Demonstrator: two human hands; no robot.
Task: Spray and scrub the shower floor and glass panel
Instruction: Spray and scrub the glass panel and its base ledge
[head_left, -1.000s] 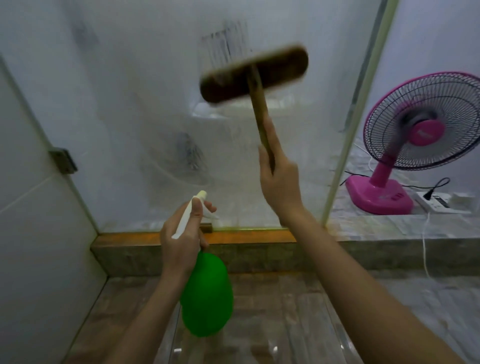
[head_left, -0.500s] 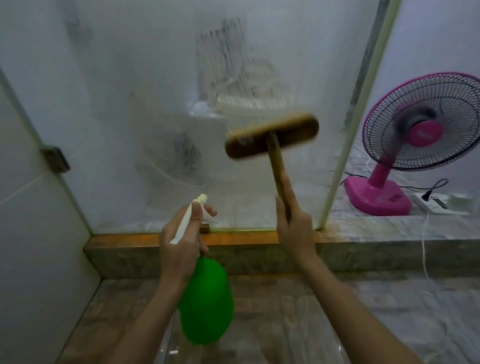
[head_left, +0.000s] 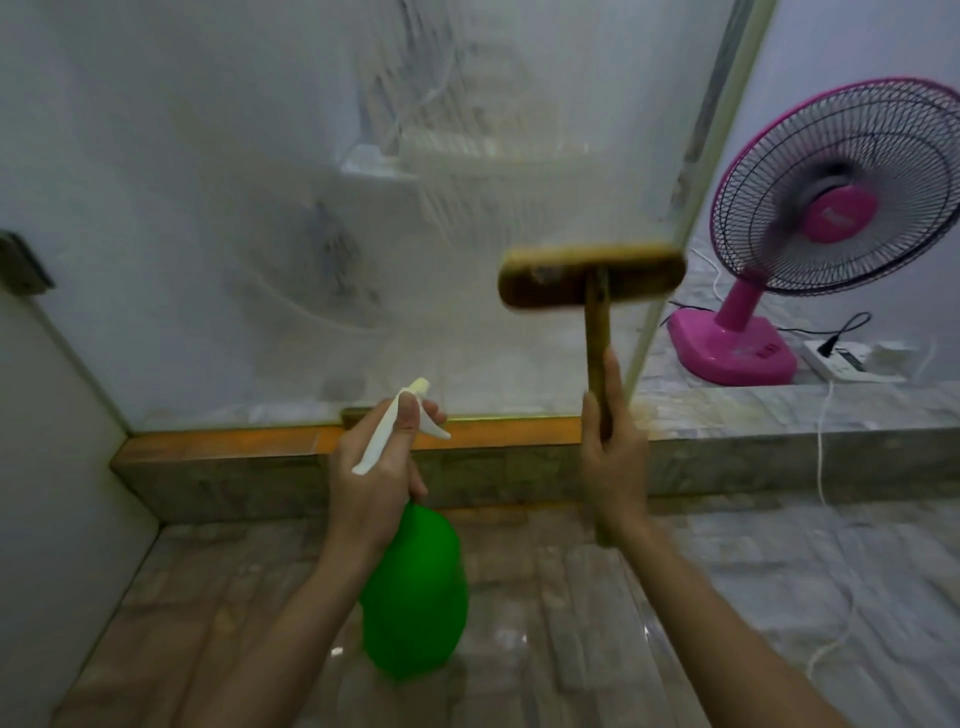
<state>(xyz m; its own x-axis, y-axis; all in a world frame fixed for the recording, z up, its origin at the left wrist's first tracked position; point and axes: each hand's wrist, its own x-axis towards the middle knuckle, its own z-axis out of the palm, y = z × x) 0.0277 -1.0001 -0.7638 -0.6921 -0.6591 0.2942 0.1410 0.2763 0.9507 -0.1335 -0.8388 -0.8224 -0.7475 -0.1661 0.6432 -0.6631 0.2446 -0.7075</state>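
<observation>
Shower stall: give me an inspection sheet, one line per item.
Surface: glass panel hazy with soapy scrub streaks; tiled floor wet and glossy.
Job's things: brush head against the glass near its right edge, handle pointing down; green spray bottle hanging nozzle-up.
Clutter: nothing seen.
Hands: left hand shut on the bottle's neck; right hand shut on the brush handle.
Cables: black cord plugged into a power strip on the ledge; white cable hanging over the ledge to the floor.
Surroundings: pink fan on the ledge outside the glass; hinge at left.
</observation>
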